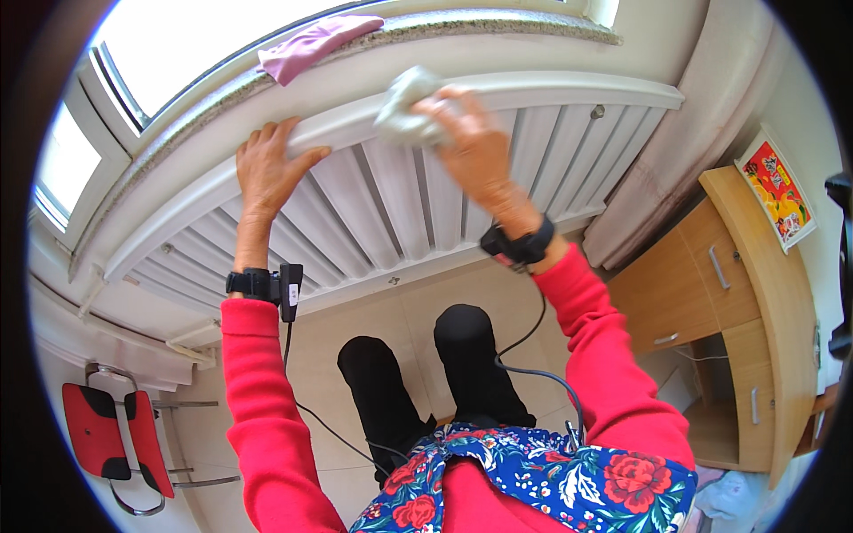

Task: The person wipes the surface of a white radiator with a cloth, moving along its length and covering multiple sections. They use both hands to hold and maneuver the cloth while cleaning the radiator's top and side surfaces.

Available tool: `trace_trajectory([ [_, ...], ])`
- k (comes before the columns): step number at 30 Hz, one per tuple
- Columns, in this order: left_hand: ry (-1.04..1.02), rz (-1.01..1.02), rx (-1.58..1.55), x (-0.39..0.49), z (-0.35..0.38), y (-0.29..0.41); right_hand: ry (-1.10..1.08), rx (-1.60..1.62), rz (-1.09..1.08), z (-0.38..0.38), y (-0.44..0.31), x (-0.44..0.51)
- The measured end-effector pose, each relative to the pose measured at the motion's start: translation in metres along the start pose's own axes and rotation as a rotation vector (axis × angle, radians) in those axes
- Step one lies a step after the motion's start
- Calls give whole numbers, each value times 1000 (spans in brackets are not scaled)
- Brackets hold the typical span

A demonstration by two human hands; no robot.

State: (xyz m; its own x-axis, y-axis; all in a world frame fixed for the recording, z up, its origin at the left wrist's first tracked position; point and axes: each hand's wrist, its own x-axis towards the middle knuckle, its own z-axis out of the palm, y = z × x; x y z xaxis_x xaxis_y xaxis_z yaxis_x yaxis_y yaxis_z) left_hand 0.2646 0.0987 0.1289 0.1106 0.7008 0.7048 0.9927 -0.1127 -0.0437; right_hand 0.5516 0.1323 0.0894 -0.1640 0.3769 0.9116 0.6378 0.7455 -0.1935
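Note:
A white panel radiator (373, 213) with vertical ribs stands against the wall below the window. My left hand (270, 163) rests on its top rail, the thumb hooked over the front edge and the fingers reaching behind. In my right hand (476, 143) is a bunched pale grey-green cloth (410, 110), pressed at the top rail near the middle. Both the cloth and the right hand are blurred. A pink cloth (316, 46) lies on the stone windowsill (480, 26) above, one corner hanging over its edge.
To the right stands a wooden desk (673, 266) with drawers, beside a pale curtain (666, 140). A red and black folding chair (93, 430) is at lower left. White pipes (193, 333) run near the radiator's left end. Cables (540, 370) trail from my wrist devices.

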Motion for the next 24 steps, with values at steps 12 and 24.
trace_trajectory([
  [12, 17, -4, -36, -2, 0, 1, -147, -506, 279, -97, 152, 41],
  [24, 25, -10, -41, -2, 0, 2, -384, -190, -73, 23, -36, 49],
])
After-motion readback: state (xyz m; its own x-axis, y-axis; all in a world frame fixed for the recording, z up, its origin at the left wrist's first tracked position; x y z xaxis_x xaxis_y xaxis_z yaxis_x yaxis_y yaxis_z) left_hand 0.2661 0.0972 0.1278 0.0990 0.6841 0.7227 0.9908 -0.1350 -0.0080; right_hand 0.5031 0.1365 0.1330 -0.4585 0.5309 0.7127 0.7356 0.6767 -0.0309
